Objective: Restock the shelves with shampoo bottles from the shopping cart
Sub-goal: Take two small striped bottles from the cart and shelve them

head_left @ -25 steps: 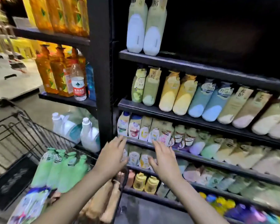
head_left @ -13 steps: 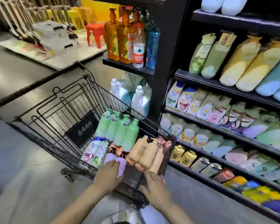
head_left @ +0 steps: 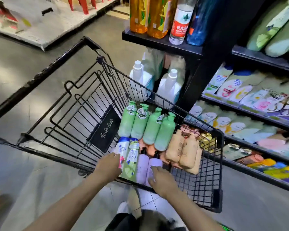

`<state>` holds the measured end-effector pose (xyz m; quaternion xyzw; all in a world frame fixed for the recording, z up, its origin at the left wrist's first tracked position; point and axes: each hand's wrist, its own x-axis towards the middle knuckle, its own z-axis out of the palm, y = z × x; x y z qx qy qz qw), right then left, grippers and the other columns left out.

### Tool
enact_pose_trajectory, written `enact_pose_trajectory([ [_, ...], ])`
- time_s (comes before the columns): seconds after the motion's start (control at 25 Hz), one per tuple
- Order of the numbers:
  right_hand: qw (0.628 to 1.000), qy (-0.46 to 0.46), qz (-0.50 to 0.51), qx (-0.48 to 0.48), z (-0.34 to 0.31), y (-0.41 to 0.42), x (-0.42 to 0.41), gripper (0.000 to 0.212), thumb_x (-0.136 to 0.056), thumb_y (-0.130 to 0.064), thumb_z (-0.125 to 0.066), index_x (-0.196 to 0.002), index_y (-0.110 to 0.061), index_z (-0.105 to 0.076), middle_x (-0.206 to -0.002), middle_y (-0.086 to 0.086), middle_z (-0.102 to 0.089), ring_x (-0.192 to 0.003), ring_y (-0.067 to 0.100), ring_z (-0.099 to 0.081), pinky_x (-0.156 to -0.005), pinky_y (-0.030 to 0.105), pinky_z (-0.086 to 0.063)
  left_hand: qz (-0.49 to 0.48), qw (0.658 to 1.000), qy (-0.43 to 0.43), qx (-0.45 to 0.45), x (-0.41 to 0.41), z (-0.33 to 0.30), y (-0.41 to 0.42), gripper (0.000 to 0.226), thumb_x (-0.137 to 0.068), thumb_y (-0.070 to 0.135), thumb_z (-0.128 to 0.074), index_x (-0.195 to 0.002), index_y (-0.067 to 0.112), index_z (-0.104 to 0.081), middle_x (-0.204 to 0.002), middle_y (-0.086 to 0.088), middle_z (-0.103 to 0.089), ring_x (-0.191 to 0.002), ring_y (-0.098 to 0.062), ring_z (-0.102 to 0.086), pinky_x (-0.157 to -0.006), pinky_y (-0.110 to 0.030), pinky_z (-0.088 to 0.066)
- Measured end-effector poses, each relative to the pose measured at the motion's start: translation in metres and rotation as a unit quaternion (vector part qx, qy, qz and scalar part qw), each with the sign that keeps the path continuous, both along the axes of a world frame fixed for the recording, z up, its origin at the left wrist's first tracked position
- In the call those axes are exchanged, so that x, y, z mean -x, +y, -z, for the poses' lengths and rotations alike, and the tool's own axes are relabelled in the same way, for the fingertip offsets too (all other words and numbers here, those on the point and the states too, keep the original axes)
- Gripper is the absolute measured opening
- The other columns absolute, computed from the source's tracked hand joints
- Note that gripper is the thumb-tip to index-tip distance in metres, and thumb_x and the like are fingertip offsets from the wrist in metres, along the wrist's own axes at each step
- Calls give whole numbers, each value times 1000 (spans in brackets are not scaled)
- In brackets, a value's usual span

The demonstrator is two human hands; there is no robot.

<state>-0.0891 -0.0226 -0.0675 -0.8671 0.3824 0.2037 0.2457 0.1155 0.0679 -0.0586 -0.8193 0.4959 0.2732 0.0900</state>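
A black wire shopping cart (head_left: 83,100) stands on the grey floor, its right side close against the dark shelving (head_left: 212,52); its load lies in the near right part of the basket. Four green shampoo bottles (head_left: 145,124) lie side by side, caps pointing far; to their right lie tan bottles (head_left: 182,150) in a bundle; nearer the person lie a white-and-pink bottle (head_left: 123,149), a pale green bottle (head_left: 132,160) and two lilac bottles (head_left: 148,167) with dark pumps. The left hand (head_left: 108,165) reaches over the near rim and rests against the white-and-pink bottle, fingers bent toward it; whether it truly grips cannot be told. The right hand (head_left: 162,179) lies on the lilac bottles, fingers spread and fairly straight, thumb at their near end, not closed round them. On the right, the shelves carry rows of tilted bottles (head_left: 240,87); farther left an upper shelf bears orange bottles (head_left: 147,15) and a clear water bottle (head_left: 180,22); two white jugs (head_left: 167,87) stand beyond the cart.
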Motion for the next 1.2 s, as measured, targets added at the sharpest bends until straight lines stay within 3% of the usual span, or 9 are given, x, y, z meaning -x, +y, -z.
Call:
enact_pose_trajectory([
  [0.24, 990, 62, 57, -114, 70, -12, -49, 55, -96, -34, -42, -145, -12, -27, -141, 16, -41, -126, 32, -44, -98, 37, -40, 27, 996, 59, -60, -43, 67, -37, 46, -88, 31, -54, -128, 9, -42, -131, -13, -50, -121, -30, -48, -97, -39, -43],
  [0.36, 975, 69, 99, -184, 110, -18, -72, 57, -96, -29, -45, -145, -9, -24, -142, 18, -41, -125, 34, -45, -99, 40, -42, -12, 987, 94, -129, -63, 111, -57, 50, -88, 32, -55, -129, 8, -42, -132, -13, -51, -120, -31, -52, -95, -38, -44],
  [0.52, 934, -9, 238, -265, 139, -21, -95, 43, -94, -21, -53, -134, -13, -40, -133, 6, -52, -120, 22, -51, -87, 22, -39, -94, 961, 182, -186, -79, 162, -77, 58, -80, 37, -65, -128, 8, -51, -133, -8, -55, -118, -26, -55, -98, -33, -46],
  [0.64, 875, -56, 395, -276, 162, -19, -111, 35, -87, -28, -64, -115, -16, -45, -127, 8, -58, -106, 21, -57, -86, 28, -46, -213, 937, 227, -161, -85, 182, -84, 45, -79, 26, -70, -116, 5, -57, -123, -12, -61, -110, -27, -60, -87, -28, -48],
  [0.72, 843, -65, 458, -274, 174, -13, -118, 48, -77, -35, -72, -112, -12, -49, -121, 11, -62, -104, 24, -62, -87, 37, -52, -261, 922, 253, -130, -86, 190, -84, 38, -81, 19, -70, -114, 4, -59, -117, -12, -63, -109, -27, -61, -84, -29, -47],
  [0.84, 845, -31, 466, -261, 181, -7, -121, 52, -75, -40, -71, -117, -13, -56, -115, 8, -62, -103, 25, -63, -84, 31, -50, -312, 902, 273, -123, -87, 192, -80, 50, -69, 18, -80, -112, 5, -60, -115, -11, -65, -109, -26, -62, -90, -32, -50],
  [0.92, 842, -37, 472, -259, 182, -6, -122, 52, -72, -41, -71, -115, -16, -59, -113, 4, -66, -103, 23, -64, -87, 33, -52, -313, 905, 264, -116, -90, 192, -77, 54, -66, 22, -82, -112, 5, -62, -115, -14, -67, -105, -25, -64, -91, -32, -51],
  [1.08, 810, -64, 527, -249, 183, -4, -133, 55, -70, -35, -74, -115, -12, -55, -112, 3, -68, -100, 24, -66, -85, 33, -53, -328, 908, 250, -76, -92, 194, -74, 49, -73, 25, -79, -115, 12, -58, -111, -6, -66, -101, -23, -62, -81, -27, -46],
  [1.2, 832, -36, 504, -231, 189, 0, -136, 54, -73, -39, -74, -117, -13, -55, -115, 3, -67, -105, 25, -64, -86, 31, -51, -312, 916, 246, -56, -86, 193, -77, 49, -71, 26, -79, -115, 17, -59, -110, -6, -66, -87, -22, -62, -66, -24, -45],
])
